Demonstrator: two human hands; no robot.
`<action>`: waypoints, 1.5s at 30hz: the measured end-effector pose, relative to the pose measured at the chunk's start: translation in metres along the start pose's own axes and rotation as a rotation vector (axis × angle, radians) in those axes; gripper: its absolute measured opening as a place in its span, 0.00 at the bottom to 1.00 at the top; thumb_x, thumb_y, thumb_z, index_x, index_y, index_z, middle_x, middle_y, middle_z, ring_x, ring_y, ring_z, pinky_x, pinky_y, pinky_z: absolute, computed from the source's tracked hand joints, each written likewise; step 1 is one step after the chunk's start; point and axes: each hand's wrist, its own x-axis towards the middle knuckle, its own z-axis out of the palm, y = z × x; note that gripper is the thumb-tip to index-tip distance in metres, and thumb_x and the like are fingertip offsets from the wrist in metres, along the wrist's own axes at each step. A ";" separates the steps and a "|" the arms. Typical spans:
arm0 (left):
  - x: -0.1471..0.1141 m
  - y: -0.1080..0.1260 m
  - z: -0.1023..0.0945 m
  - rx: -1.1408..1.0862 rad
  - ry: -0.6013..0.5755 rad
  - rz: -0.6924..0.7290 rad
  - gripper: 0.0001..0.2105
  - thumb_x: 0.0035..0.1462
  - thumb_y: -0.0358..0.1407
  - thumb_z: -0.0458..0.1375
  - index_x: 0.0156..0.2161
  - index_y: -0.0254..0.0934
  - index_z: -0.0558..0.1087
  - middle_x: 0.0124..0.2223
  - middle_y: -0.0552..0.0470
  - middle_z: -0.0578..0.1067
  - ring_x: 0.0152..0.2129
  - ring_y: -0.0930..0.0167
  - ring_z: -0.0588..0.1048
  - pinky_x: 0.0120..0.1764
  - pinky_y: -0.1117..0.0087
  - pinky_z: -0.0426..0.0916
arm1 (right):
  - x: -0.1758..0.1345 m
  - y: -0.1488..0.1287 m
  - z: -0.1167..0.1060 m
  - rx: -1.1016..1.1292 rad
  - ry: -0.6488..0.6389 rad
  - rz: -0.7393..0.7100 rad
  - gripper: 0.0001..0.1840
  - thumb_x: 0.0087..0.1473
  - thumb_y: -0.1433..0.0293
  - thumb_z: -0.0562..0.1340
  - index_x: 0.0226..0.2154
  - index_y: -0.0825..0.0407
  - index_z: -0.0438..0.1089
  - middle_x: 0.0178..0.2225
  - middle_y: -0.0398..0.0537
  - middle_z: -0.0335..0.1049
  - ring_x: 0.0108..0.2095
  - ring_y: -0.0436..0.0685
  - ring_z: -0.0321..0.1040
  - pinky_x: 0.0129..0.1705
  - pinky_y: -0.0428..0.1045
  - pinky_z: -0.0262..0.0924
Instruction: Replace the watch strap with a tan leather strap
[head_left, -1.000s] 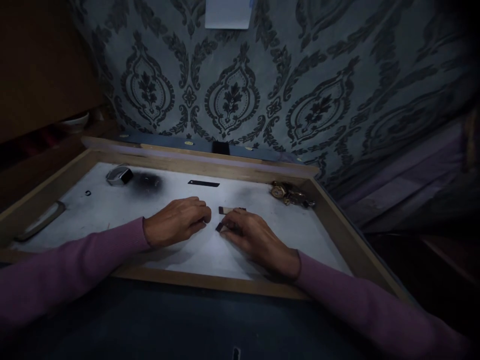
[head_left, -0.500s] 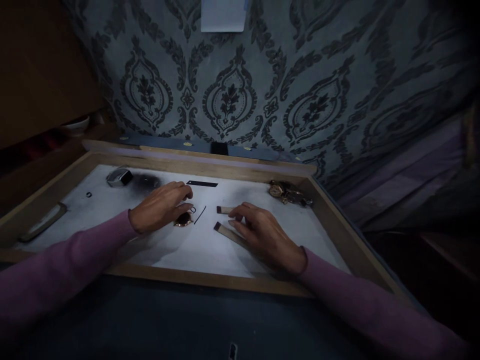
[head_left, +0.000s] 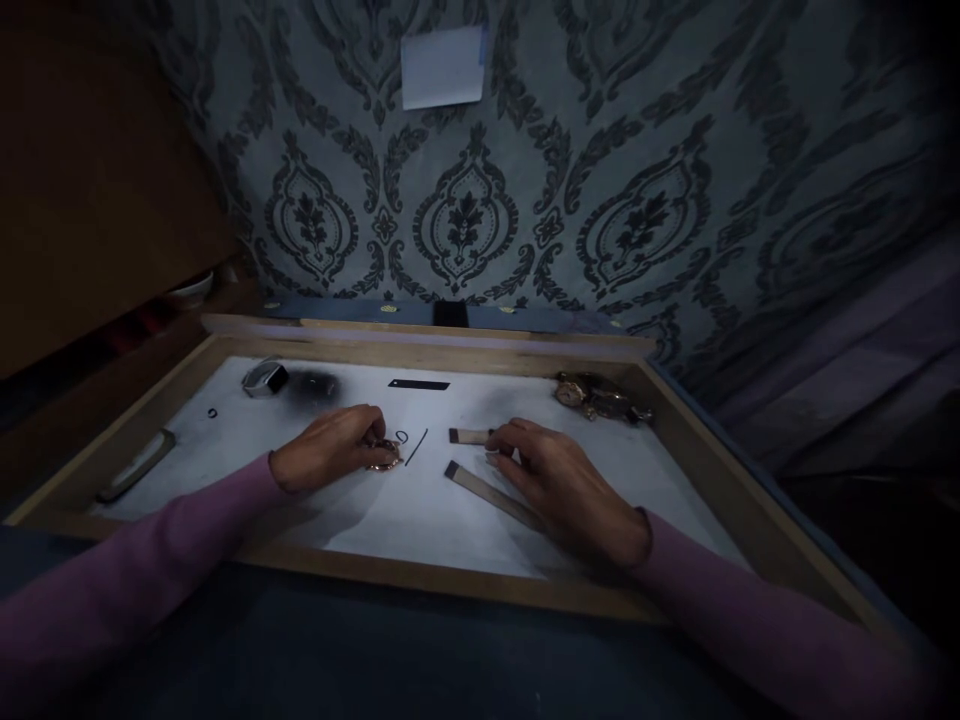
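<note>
My left hand has its thumb and fingers closed on the rim of a round, gold-coloured watch case with a dark face. Right of the case lie a small dark loop and a thin dark pin-like rod. My right hand is curled, thumb and forefinger close together above two light strap pieces; whatever may be between them is too small to make out. The upper strap piece and lower strap piece have dark ends and run partly beneath that hand.
A shallow wooden tray with a white bottom surrounds everything. Inside are a dark flat blade-like strip, a silver watch, a heap of watches, a small ring and a curved band. Patterned wallpaper rises behind.
My left hand has come down onto the watch case and taken hold of its rim. The right hand stays over the strap pieces. The whole view has tilted slightly upward.
</note>
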 end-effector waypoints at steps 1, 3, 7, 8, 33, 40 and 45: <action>0.001 -0.001 0.000 -0.028 -0.013 -0.019 0.15 0.53 0.47 0.59 0.37 0.36 0.69 0.36 0.50 0.72 0.32 0.67 0.69 0.33 0.69 0.58 | 0.000 0.000 0.000 -0.001 0.000 -0.004 0.07 0.59 0.75 0.57 0.34 0.54 0.72 0.35 0.50 0.73 0.31 0.55 0.70 0.33 0.48 0.59; 0.002 -0.002 0.001 -0.061 -0.028 -0.037 0.15 0.51 0.46 0.61 0.36 0.37 0.69 0.35 0.51 0.72 0.32 0.67 0.68 0.32 0.70 0.57 | 0.000 0.001 0.000 -0.001 0.004 -0.012 0.07 0.59 0.76 0.58 0.35 0.54 0.72 0.35 0.50 0.73 0.30 0.55 0.70 0.33 0.48 0.60; 0.003 -0.005 0.001 -0.086 -0.045 -0.023 0.15 0.49 0.44 0.63 0.35 0.38 0.65 0.33 0.53 0.70 0.30 0.69 0.66 0.30 0.71 0.56 | 0.001 0.002 0.002 0.011 0.016 -0.042 0.07 0.59 0.76 0.57 0.34 0.54 0.72 0.35 0.50 0.73 0.30 0.54 0.69 0.33 0.48 0.60; 0.003 -0.004 0.001 -0.104 -0.053 -0.012 0.15 0.49 0.44 0.62 0.35 0.38 0.65 0.32 0.54 0.69 0.29 0.69 0.66 0.30 0.71 0.55 | 0.001 0.002 0.002 0.017 0.017 -0.050 0.08 0.59 0.76 0.57 0.34 0.54 0.72 0.34 0.50 0.73 0.30 0.54 0.69 0.33 0.48 0.60; -0.017 0.059 0.011 -0.066 0.354 0.536 0.04 0.60 0.28 0.54 0.39 0.37 0.64 0.35 0.52 0.69 0.33 0.70 0.67 0.35 0.69 0.61 | 0.024 -0.031 0.012 1.547 -0.295 0.249 0.17 0.49 0.59 0.68 0.31 0.57 0.73 0.24 0.46 0.73 0.20 0.44 0.65 0.19 0.40 0.50; -0.010 0.052 0.004 -0.527 0.217 0.312 0.12 0.57 0.40 0.61 0.42 0.37 0.67 0.42 0.49 0.71 0.40 0.68 0.69 0.40 0.69 0.64 | 0.021 -0.031 0.015 1.661 -0.177 0.242 0.12 0.44 0.71 0.71 0.33 0.55 0.72 0.30 0.44 0.76 0.25 0.46 0.71 0.27 0.42 0.61; -0.002 0.049 0.004 -0.820 -0.107 0.048 0.17 0.56 0.48 0.59 0.37 0.34 0.69 0.33 0.51 0.71 0.29 0.73 0.67 0.28 0.73 0.59 | 0.022 -0.034 0.017 1.486 -0.128 0.129 0.19 0.45 0.64 0.72 0.38 0.53 0.68 0.26 0.42 0.75 0.26 0.50 0.73 0.26 0.43 0.62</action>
